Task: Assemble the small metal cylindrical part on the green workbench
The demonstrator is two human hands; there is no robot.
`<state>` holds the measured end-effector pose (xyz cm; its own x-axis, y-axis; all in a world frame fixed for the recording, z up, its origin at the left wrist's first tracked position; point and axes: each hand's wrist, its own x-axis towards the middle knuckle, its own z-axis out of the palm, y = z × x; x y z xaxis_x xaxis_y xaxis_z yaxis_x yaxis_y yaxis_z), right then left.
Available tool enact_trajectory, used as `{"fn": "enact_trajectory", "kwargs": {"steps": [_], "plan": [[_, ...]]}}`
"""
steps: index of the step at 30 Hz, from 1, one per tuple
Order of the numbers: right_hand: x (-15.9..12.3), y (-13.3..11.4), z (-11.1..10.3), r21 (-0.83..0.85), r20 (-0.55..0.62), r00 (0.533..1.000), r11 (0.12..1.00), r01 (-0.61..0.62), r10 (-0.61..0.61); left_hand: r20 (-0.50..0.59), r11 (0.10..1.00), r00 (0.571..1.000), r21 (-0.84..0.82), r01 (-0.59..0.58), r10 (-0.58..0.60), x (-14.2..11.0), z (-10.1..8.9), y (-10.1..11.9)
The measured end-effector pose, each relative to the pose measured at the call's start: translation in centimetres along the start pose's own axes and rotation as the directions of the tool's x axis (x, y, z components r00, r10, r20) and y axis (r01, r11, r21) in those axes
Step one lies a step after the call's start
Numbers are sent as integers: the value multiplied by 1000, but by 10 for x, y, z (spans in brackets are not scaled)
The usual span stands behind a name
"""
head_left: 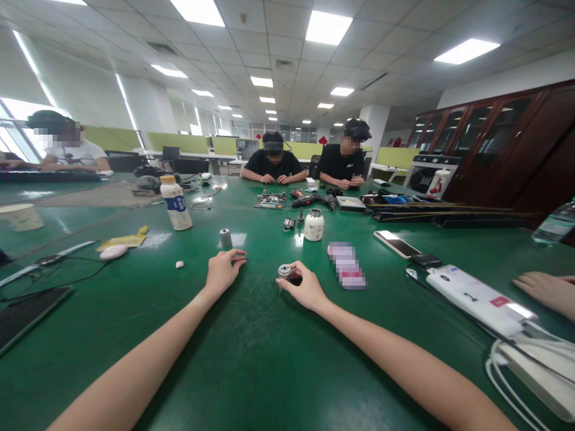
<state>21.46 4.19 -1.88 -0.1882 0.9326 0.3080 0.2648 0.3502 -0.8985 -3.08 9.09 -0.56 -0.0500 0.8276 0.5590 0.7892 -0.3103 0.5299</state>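
Note:
My left hand (223,269) rests on the green table (251,359) with its fingers curled loosely and nothing in them. My right hand (302,286) pinches a small silver metal cylinder (284,272) that stands on the table. Another small grey cylinder (225,237) stands upright beyond my left hand. A white jar (314,225) with a metal lid stands behind my right hand, with small metal parts (290,224) beside it.
A white drink bottle (176,203) stands at the left, a phone (397,244) and a white power bank (476,298) with cables at the right. Another person's hand (545,290) lies at the right edge. Two people sit across the table by a circuit board (271,200) and tools.

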Motion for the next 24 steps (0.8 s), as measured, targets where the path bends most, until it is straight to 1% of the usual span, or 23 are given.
{"fn": "enact_trajectory", "kwargs": {"steps": [2, 3, 4, 5, 6, 8, 10, 14, 17, 20, 22, 24], "plan": [[0, 0, 0, -2, 0, 1000, 1000, 0, 0, -125, 994, 992, -105, -34, 21, -5, 5, 19], [0, 0, 0, -1, 1, 1000, 1000, 1, -1, -197, 985, 980, -161, -59, 27, -10, 9, 31], [0, 0, 1, 1, 1, 1000, 1000, 2, -2, -237, 974, 971, -208, -87, 36, -15, 13, 44], [0, 0, 1, 6, 3, 1000, 1000, 4, -4, -239, 959, 970, -260, -116, 52, -21, 17, 57], [0, 0, 1, 15, 4, 1000, 1000, 7, -7, -213, 938, 975, -320, -132, 65, -27, 21, 69], [0, -1, 1, 36, 7, 1000, 999, 16, -16, -122, 906, 989, -403, -129, 86, -39, 28, 88], [0, -3, 2, 50, 5, 1000, 999, 20, -20, -80, 888, 993, -446, -109, 82, -46, 31, 99], [0, -3, 2, 40, 10, 1000, 999, 7, -8, -77, 860, 996, -504, -77, 44, -45, 28, 102], [0, -2, 1, 30, 5, 1000, 999, 11, -12, 4, 861, 995, -502, -82, 97, -38, 22, 101], [0, 1, 2, 24, 0, 1000, 1000, 17, -17, 151, 874, 975, -480, -72, 163, -27, 12, 102], [1, 3, 3, 19, 3, 1000, 1000, 18, -18, 253, 884, 945, -462, -70, 207, -21, 6, 102], [1, 4, 3, 20, 3, 1000, 1000, 24, -24, 331, 891, 909, -447, -84, 252, -15, 0, 103]]}}
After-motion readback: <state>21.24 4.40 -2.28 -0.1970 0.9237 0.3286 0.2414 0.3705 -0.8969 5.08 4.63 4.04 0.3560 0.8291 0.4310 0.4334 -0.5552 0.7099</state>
